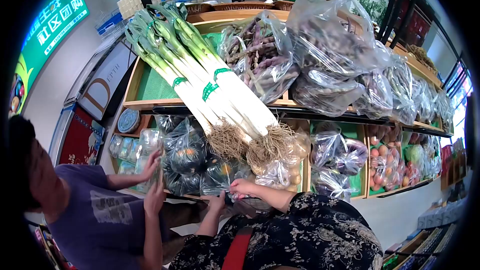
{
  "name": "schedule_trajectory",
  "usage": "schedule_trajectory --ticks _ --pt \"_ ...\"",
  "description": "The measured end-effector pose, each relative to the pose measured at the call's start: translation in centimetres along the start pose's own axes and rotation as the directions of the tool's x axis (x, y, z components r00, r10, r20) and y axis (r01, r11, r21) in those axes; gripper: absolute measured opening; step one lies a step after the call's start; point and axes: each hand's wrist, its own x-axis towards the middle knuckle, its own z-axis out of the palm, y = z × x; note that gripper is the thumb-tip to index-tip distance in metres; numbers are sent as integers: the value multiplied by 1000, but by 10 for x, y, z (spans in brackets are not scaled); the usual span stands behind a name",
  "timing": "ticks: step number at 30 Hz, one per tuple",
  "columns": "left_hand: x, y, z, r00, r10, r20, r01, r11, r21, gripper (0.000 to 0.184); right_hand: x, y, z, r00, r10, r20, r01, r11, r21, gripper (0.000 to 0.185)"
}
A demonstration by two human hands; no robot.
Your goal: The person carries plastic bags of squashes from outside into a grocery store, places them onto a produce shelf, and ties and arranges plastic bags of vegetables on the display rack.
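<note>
My left hand (215, 201) is closed low in front of my body, at the front edge of the lower shelf. Close by on its right, my right hand (243, 187) has its fingers pinched together. Both seem to grip a crumpled clear plastic bag (252, 204); its contents are hard to make out. Just above the hands lies a bagged dark green pumpkin (219, 174) with an orange patch. Bagged potatoes (282, 176) sit to the right of it. Long leeks (220, 95) bound with green tape hang over the upper shelf, their roots above my hands.
A person in a purple shirt (100, 215) stands at my left, hands raised near bagged goods. Bags of purple beans (260, 55) fill the upper shelf (155, 104). Bagged eggplants (340, 155) and tomatoes (382, 166) lie lower right. A red strap (238, 250) crosses my dark floral top.
</note>
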Motion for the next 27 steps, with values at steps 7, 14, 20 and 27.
schedule_trajectory --ticks 7,14,20,27 --pt "-44 53 8 944 -143 -298 250 898 362 107 -10 8 6 998 -30 -61 47 953 298 18" --pt "-54 31 -38 992 -33 125 26 998 62 102 -102 -50 19 763 -640 -96 339 522 -782 25" --pt "-94 58 -91 923 156 352 -135 987 -83 65 -296 -203 20 680 -560 473 712 351 -608 18" --pt "-73 66 -81 808 500 313 -546 834 76 41 -296 -343 -12 363 -924 -120 177 195 -965 19"
